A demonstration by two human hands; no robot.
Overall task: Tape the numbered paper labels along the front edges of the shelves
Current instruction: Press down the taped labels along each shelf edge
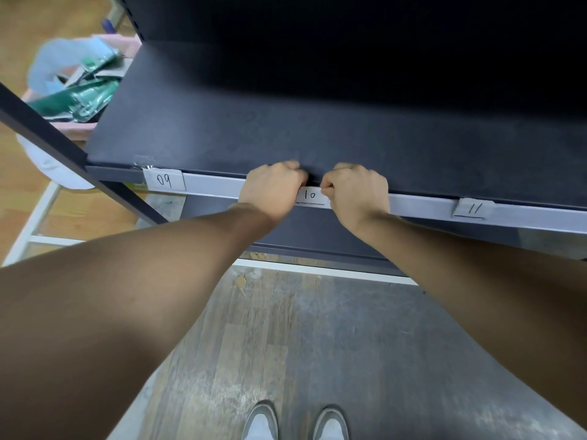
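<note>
Squarely ahead, the dark shelf (286, 122) ends in a pale grey front edge strip (216, 187) that runs from lower left to right across the view. Three paper labels sit on that strip. Label 09 (164, 179) is near the left end with crinkled clear tape at its top corner. Label 10 (310, 196) is in the middle, and label 11 (473, 208) is well off to the right, slightly tilted.

Bare strip lies open between the labels. The shelf top behind them is bare, darkening toward the back. A dark slanted bar (63, 147) crosses the left side and meets the shelf's left corner. Beyond it sits a pink bin (79, 128) of green packets and pale blue plastic. A lower shelf (301, 236) shows under the strip, and then the worn wood floor (317, 328), where two grey shoes (260, 420) point forward.

Both forearms reach forward and converge on label 10. The left hand (273, 188) rests knuckles-up against the label's left edge. Its fingers are curled over the shelf lip with the tips hidden, so I cannot tell whether it grips anything. The right hand (355, 195) is just beside the label's right edge, also curled, and its thumb and forefinger pinch at the label's upper right corner. The hands are close together but apart, and the written number shows between them.
</note>
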